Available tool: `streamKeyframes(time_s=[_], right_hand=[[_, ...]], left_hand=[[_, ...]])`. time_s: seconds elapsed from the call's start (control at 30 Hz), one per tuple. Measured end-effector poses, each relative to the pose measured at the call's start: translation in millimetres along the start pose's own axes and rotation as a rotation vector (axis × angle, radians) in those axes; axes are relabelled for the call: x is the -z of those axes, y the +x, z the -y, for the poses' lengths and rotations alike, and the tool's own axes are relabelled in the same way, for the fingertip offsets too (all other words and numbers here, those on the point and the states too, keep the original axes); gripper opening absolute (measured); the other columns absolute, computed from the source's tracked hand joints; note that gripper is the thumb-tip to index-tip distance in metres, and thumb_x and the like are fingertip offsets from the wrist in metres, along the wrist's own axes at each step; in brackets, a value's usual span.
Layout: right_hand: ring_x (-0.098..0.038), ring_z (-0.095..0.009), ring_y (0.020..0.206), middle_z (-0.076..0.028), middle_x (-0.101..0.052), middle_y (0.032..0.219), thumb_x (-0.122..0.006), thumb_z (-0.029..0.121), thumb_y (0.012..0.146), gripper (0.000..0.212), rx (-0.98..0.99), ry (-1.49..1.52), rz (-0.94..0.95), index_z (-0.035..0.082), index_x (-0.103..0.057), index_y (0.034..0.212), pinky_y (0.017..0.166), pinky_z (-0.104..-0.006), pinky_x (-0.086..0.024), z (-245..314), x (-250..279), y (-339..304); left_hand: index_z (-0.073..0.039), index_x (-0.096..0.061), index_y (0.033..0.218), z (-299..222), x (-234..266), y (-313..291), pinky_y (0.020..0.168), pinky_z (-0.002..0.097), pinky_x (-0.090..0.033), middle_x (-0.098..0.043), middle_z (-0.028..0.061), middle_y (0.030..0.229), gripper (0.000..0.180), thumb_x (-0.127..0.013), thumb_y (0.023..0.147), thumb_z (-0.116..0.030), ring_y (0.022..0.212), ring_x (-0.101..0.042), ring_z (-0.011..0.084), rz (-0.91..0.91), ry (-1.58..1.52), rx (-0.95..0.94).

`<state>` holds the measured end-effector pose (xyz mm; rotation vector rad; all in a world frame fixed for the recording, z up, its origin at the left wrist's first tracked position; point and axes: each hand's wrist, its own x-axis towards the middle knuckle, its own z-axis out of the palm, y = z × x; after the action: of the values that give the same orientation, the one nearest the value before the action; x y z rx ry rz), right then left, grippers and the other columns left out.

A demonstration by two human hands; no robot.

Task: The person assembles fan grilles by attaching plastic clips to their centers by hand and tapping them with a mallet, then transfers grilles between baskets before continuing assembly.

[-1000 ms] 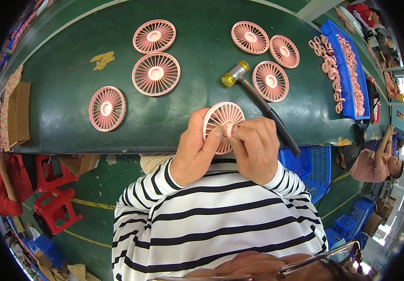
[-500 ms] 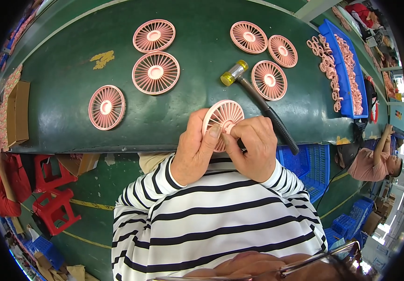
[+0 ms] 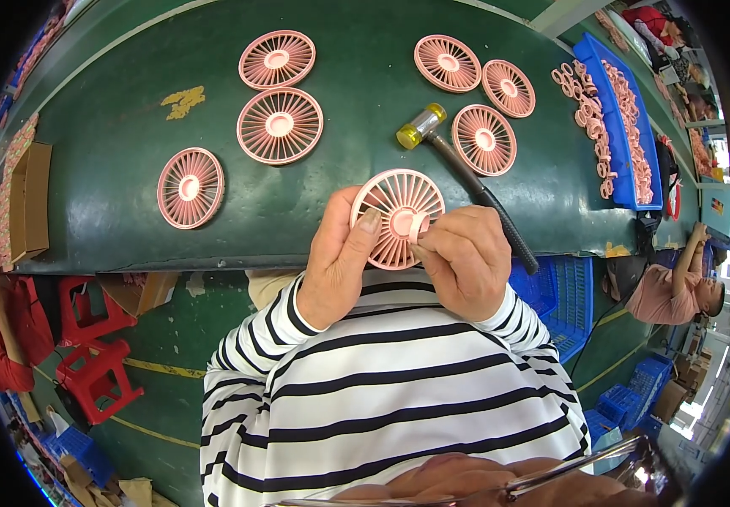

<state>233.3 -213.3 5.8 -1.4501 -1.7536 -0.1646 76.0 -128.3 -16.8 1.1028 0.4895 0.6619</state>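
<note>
Just over the table's front edge, my left hand (image 3: 339, 258) grips the left rim of a round pink fan grille (image 3: 396, 188) with thin radial ribs, its thumb on the front. My right hand (image 3: 466, 258) pinches a small pink ring (image 3: 417, 226) between thumb and fingers, in front of the grille's hub. Whether the ring touches the hub I cannot tell. Beyond my right hand lies a mallet (image 3: 421, 127) with yellow faces and a black handle. A similar pink grille (image 3: 484, 140) lies flat beside it.
More pink grilles lie on the green table (image 3: 356, 93), including one at left (image 3: 190, 188). Loose pink rings (image 3: 586, 110) sit beside a blue tray (image 3: 595, 72) of small pink parts at right. A cardboard box (image 3: 37, 198) and red stools (image 3: 98, 382) are at left.
The grille has turned to face me more fully. My right hand has drawn back slightly from the hub, and the ring in its fingers now shows.
</note>
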Motion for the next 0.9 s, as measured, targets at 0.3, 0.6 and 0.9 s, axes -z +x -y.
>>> streamKeyframes(time_s=[0.3, 0.6, 0.9], right_hand=[[-0.059, -0.021, 0.087, -0.004, -0.061, 0.095, -0.065, 0.009, 0.070, 0.025, 0.118, -0.150, 0.215, 0.003, -0.065, 0.094, 0.074, -0.0329, -0.045, -3, 7, 11], [-0.058, -0.021, 0.092, -0.004, -0.060, 0.097, -0.062, 0.009, 0.070, 0.029, 0.085, -0.178, 0.353, 0.003, -0.062, 0.098, 0.077, -0.0346, -0.045, 1, 11, 20], [-0.058, -0.022, 0.088, -0.005, -0.060, 0.096, -0.061, 0.008, 0.072, 0.027, 0.074, -0.170, 0.424, 0.004, -0.062, 0.099, 0.074, -0.0351, -0.044, -2, 9, 21]], left_hand=[[0.003, -0.041, 0.126, 4, 0, 0, 0.090, 0.0265, -0.045, -0.056, 0.0098, 0.113, 0.031, -0.038, 0.104, -0.019, 0.101, -0.053, 0.0116, 0.003, 0.083, -0.039], [0.003, -0.042, 0.125, 9, -1, 1, 0.085, 0.0285, -0.047, -0.060, 0.0117, 0.107, 0.031, -0.041, 0.103, -0.019, 0.095, -0.056, 0.0138, -0.066, 0.207, -0.093], [0.003, -0.042, 0.126, 13, 1, 2, 0.084, 0.0297, -0.048, -0.062, 0.0141, 0.106, 0.032, -0.043, 0.102, -0.020, 0.095, -0.060, 0.0175, -0.072, 0.278, -0.085]])
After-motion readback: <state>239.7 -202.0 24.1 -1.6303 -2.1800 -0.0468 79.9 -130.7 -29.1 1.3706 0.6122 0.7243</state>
